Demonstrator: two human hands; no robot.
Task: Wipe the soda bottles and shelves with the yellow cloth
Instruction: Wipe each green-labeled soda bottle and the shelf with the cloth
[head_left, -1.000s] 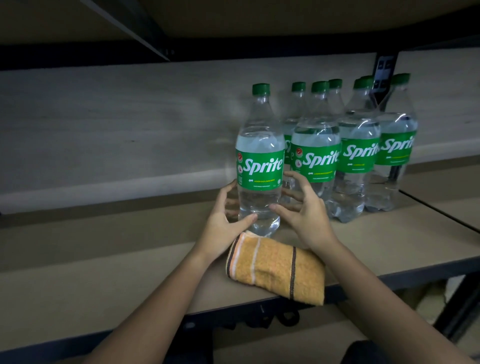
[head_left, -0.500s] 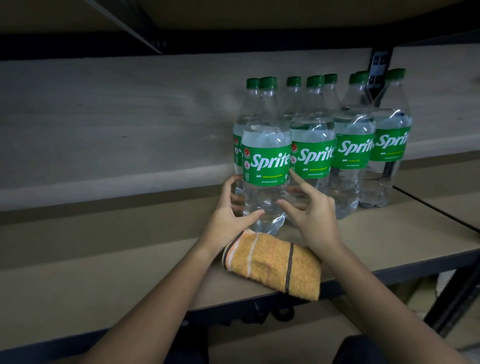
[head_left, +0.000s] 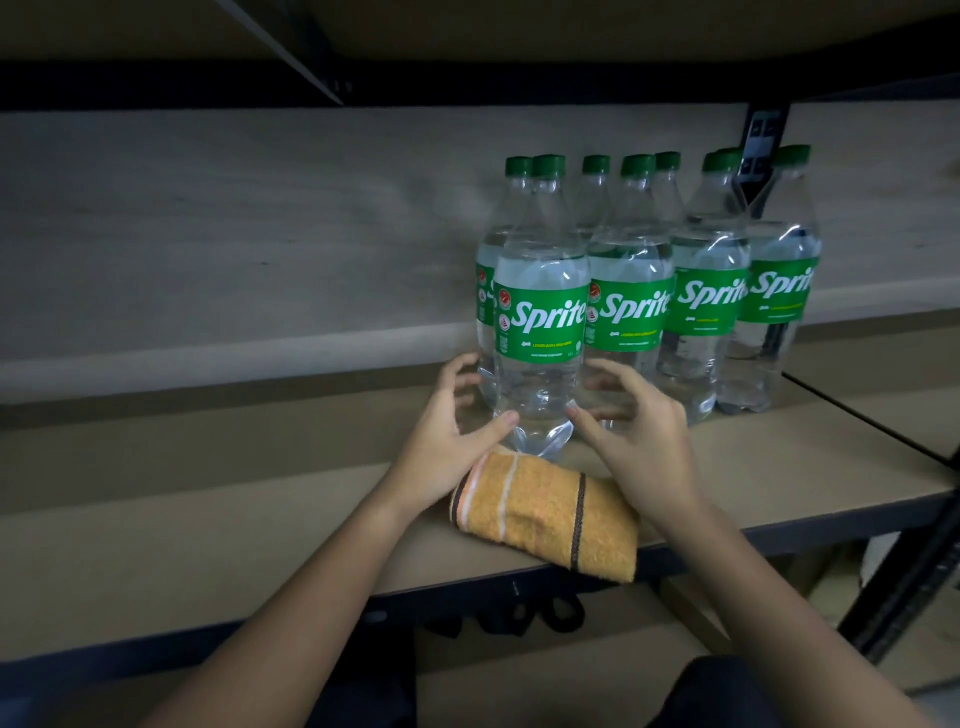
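Between the left hand (head_left: 441, 441) and the right hand (head_left: 641, 441), the soda bottles (head_left: 540, 322) are clear, glossy plastic with shiny green labels and ribbed green plastic caps. Just below the hands, the yellow cloth (head_left: 545, 514) is rough, nubby terry. The shelf (head_left: 208, 499) is matt board edged in dark metal.

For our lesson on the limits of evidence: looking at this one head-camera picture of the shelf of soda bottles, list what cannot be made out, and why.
- Back row of clear plastic Sprite bottles with green caps: head view, front bottles hide their labels and exact count.
- Small print on the front-left bottle's green label: too small, blurred.
- Folded yellow striped cloth: its underside is hidden, and the left hand overlaps one end.
- Black loops under the shelf edge: too dark to identify.
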